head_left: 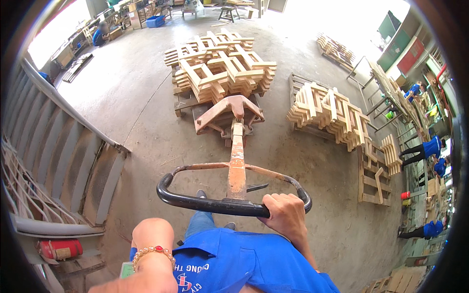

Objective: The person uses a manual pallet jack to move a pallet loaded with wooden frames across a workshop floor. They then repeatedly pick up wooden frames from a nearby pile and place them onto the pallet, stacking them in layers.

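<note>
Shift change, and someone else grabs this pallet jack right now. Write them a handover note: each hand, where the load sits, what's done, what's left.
Right hand: closed around the right side of the black loop handle of the pallet jack.
Left hand: off the handle, raised near the chest, a bead bracelet on the wrist; whether it holds anything cannot be told.
Load: stacked wooden frames sit on a pallet at the far end of the jack, on the concrete floor.
Done: the pallet is stacked, with the jack at it.
Left: the load stands mid-floor, not parked; another frame stack is close on the right.
</note>
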Action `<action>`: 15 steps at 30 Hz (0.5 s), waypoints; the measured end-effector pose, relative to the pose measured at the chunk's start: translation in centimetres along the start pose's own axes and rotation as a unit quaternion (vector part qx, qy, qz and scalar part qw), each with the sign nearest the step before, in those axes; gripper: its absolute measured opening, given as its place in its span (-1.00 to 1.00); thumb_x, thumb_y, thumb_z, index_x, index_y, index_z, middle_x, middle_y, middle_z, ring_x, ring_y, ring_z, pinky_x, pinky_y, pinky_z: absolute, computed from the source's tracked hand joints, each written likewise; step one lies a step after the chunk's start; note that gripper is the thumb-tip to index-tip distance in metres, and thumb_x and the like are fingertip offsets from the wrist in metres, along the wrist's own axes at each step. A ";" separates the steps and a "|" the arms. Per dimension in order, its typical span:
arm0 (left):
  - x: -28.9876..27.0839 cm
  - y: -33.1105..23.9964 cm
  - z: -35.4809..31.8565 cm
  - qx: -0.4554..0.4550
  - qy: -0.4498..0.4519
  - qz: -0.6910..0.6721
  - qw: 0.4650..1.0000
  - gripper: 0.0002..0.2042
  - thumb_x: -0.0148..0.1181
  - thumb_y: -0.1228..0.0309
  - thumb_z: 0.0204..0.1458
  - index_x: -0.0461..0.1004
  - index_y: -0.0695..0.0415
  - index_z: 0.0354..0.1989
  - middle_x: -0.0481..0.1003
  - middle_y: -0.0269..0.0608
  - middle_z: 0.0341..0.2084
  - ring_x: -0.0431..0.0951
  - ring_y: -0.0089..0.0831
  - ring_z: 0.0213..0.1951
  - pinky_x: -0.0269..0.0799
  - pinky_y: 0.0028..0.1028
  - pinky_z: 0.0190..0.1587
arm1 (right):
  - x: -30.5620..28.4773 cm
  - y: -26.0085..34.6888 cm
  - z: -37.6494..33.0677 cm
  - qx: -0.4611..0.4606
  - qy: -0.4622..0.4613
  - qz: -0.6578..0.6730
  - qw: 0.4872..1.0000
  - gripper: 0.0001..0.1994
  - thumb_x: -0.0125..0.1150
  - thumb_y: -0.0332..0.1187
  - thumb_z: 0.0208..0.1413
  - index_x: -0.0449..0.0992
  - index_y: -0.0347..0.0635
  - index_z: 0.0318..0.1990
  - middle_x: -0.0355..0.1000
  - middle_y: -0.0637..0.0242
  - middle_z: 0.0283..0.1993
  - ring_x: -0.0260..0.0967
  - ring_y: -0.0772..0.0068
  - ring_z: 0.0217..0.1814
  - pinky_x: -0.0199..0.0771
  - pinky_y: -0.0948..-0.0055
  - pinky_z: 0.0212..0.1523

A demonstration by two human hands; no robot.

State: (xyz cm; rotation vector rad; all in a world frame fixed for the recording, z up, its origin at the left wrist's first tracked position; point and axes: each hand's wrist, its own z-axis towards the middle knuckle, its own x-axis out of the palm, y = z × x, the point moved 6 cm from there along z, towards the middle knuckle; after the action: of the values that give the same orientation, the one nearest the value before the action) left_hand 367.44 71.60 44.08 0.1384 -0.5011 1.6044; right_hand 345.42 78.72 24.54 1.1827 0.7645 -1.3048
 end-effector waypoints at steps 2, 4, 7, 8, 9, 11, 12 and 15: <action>-2.3 0.5 -0.6 0.020 -0.031 0.111 0.993 -0.66 0.25 0.14 -0.06 0.43 0.05 -0.18 0.33 -0.36 -0.46 0.40 -0.45 -0.30 0.33 -0.43 -0.24 | 0.4 0.5 0.3 -0.007 0.003 0.002 1.000 -0.71 0.36 -0.22 -0.33 0.32 -0.08 -0.60 0.30 0.35 -0.66 0.33 0.31 -0.57 0.24 0.34 -0.51; -4.7 1.9 -1.7 -0.031 -0.034 0.383 0.923 -0.64 0.19 0.09 -0.02 0.46 0.13 -0.21 0.39 -0.23 -0.38 0.43 -0.35 -0.31 0.35 -0.41 -0.22 | 0.5 1.4 1.3 -0.025 0.007 0.010 1.000 -0.74 0.33 -0.22 -0.28 0.34 -0.08 -0.57 0.30 0.35 -0.64 0.33 0.31 -0.55 0.25 0.33 -0.48; -13.0 8.0 -6.8 -0.235 0.004 0.584 0.777 -0.61 0.11 0.08 0.04 0.48 0.21 -0.22 0.46 -0.13 -0.32 0.46 -0.27 -0.30 0.36 -0.40 -0.15 | 1.7 0.4 1.8 -0.003 0.003 0.008 1.000 -0.79 0.29 -0.28 -0.26 0.35 -0.08 -0.58 0.35 0.32 -0.62 0.39 0.30 -0.53 0.32 0.34 -0.46; -15.8 8.5 -8.5 -0.302 0.034 0.618 0.725 -0.62 0.09 0.11 0.06 0.48 0.23 -0.20 0.47 -0.16 -0.33 0.46 -0.30 -0.29 0.34 -0.42 -0.11 | 1.9 0.7 2.4 -0.007 -0.008 0.011 1.000 -0.80 0.28 -0.29 -0.25 0.35 -0.09 -0.58 0.37 0.31 -0.61 0.40 0.29 -0.52 0.34 0.33 -0.45; -18.4 8.2 -9.9 -0.335 0.005 0.628 0.702 -0.59 0.02 0.07 0.10 0.48 0.22 -0.18 0.47 -0.18 -0.39 0.46 -0.34 -0.33 0.34 -0.42 -0.18 | 2.4 1.2 3.4 -0.025 -0.028 0.017 0.999 -0.82 0.27 -0.31 -0.25 0.36 -0.10 -0.58 0.39 0.28 -0.60 0.42 0.27 -0.53 0.37 0.33 -0.45; -22.3 7.3 -11.9 -0.429 0.006 0.655 0.622 -0.54 -0.13 0.00 0.15 0.49 0.17 -0.18 0.45 -0.24 -0.54 0.45 -0.41 -0.45 0.32 -0.41 -0.31 | 4.0 2.2 5.8 -0.031 -0.025 0.025 0.999 -0.80 0.29 -0.29 -0.26 0.39 -0.12 -0.55 0.41 0.26 -0.58 0.44 0.24 -0.49 0.40 0.32 -0.40; -23.8 7.0 -12.2 -0.474 0.036 0.674 0.565 -0.50 -0.21 -0.04 0.18 0.52 0.13 -0.21 0.42 -0.27 -0.63 0.43 -0.43 -0.52 0.30 -0.40 -0.38 | 4.7 2.5 6.9 -0.024 -0.009 0.028 0.999 -0.77 0.33 -0.25 -0.27 0.40 -0.12 -0.52 0.41 0.26 -0.57 0.45 0.24 -0.45 0.40 0.31 -0.36; -26.0 8.1 -12.1 -0.500 0.145 0.714 0.468 -0.38 -0.36 -0.16 0.16 0.58 0.07 -0.35 0.30 -0.32 -0.82 0.38 -0.41 -0.64 0.24 -0.36 -0.46 | 6.0 1.7 8.4 -0.002 0.000 0.042 0.999 -0.79 0.32 -0.26 -0.26 0.42 -0.16 -0.55 0.41 0.20 -0.63 0.46 0.22 -0.48 0.41 0.32 -0.38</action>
State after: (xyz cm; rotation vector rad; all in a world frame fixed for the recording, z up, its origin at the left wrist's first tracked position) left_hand 364.88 52.41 21.41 -1.9456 -1.3972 2.4262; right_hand 346.54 68.69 21.60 1.1989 0.7106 -1.2340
